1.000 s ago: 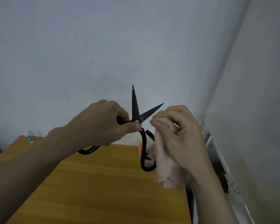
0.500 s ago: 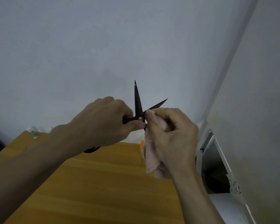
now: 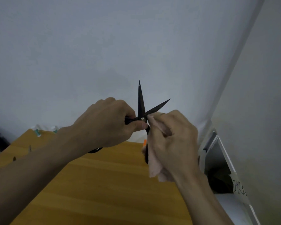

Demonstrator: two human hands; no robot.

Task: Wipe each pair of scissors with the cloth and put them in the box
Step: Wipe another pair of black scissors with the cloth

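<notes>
Up high, both hands (image 3: 107,122) grip open scissors (image 3: 141,103).

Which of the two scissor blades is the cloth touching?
The lower blade, slanting right: the cloth in the right hand meets its base. The upright blade stands bare.

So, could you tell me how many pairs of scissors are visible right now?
1: the black scissors, blades open, gripped by the left hand above the table, with the right hand pressing the cloth against them. Others may lie out of view.
</notes>
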